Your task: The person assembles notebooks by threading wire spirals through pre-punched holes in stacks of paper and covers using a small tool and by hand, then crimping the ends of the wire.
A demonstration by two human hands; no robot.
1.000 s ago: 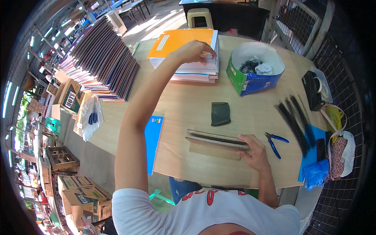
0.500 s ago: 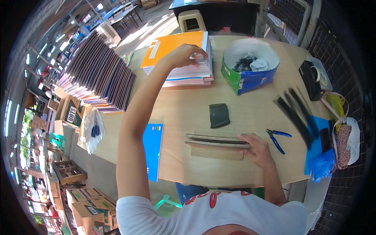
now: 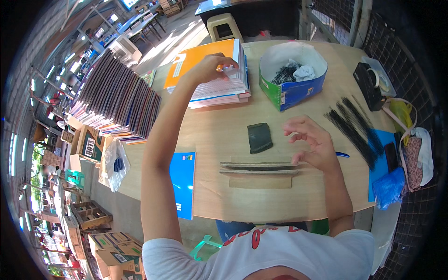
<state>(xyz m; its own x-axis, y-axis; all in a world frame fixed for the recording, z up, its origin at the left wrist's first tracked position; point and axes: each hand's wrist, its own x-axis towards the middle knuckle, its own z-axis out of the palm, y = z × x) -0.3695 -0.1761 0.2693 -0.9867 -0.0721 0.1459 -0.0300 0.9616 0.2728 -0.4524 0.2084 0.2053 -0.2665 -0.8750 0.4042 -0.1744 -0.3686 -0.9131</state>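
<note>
My left hand (image 3: 210, 69) reaches over the stack of paper blocks (image 3: 224, 88) with an orange top cover (image 3: 200, 52). Its fingers curve at the right edge of that cover, with a gap between thumb and forefinger. Over the table, my right hand (image 3: 310, 144) is raised with fingers apart, holding nothing. Its thumb is near the right end of a slotted wooden holder (image 3: 256, 171), two parallel strips on a flat base. Beyond the holder lies a dark, flat, rectangular piece (image 3: 259, 138). A blue notebook (image 3: 183, 186) rests left of the holder, partly behind my left arm.
Tall piles of coil-bound notebooks (image 3: 114, 93) stand at the left. A cut-open blue and green box (image 3: 298, 93) holds dark coil scraps and crumpled white material. Black plastic coils (image 3: 352, 133), a blue-handled tool (image 3: 342, 154) and a black tape dispenser (image 3: 368, 86) lie at the right.
My right hand has let go of the wooden holder's right end and lifted away from me, now covering most of the blue-handled pliers. My left hand stays at the orange-topped stack.
</note>
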